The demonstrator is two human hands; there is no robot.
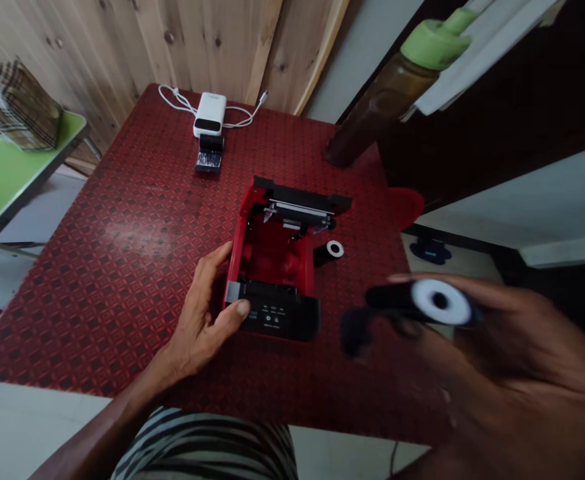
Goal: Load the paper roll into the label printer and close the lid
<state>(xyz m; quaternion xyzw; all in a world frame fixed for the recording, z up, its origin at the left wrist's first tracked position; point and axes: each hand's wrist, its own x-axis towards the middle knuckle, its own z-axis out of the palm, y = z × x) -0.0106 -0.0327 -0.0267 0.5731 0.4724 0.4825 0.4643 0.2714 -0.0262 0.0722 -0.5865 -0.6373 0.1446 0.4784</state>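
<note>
A small red-and-black printer [277,260] stands on the table, its black top raised and its red inside bare. My left hand [207,317] grips its left side, the thumb on the front panel with buttons and the fingers along the outer wall. At the right, over the table's edge, my right hand [512,353] holds a black ribbon roll [397,300] with a white ring-shaped end. A blurred dark piece [356,330] hangs beside that roll. Close to the printer's right side lies another black roll [335,249] with a white end.
Behind the printer sit a white power bank [210,113] with white cables and a dark ribbon piece [209,155]. A brown bottle with a green cap [387,93] stands at the back right. A green table [2,173] bears a checked bag [22,107].
</note>
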